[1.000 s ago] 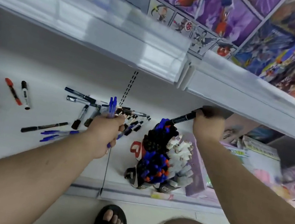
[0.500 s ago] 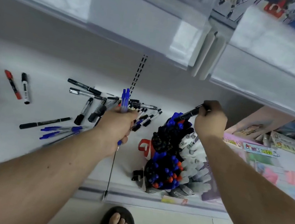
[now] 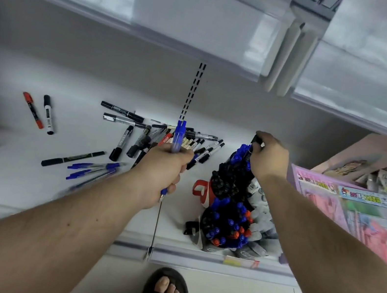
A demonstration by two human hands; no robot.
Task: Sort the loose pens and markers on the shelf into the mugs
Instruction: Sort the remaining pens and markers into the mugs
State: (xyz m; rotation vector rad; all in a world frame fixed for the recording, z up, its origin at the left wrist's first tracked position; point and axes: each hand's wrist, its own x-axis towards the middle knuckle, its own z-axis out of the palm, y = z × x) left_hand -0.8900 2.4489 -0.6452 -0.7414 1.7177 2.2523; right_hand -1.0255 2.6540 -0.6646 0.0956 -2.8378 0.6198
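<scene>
The left hand point(image 3: 164, 164) is gripping a bunch of blue pens point(image 3: 178, 136) in a fist, caps pointing up, just left of the mugs point(image 3: 207, 195) (already crammed with pens). The right hand point(image 3: 269, 157) is pinching a black marker point(image 3: 255, 141) over the far mug. Loose markers point(image 3: 137, 134) are lying further left of the mugs on the shelf point(image 3: 13, 181).

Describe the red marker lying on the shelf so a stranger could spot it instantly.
Start at the white lower shelf and look to its far left, well away from the central pile of markers. Two markers lie there side by side; the red marker is the left one, red-capped, while its neighbour, the white marker, has black caps.
</scene>
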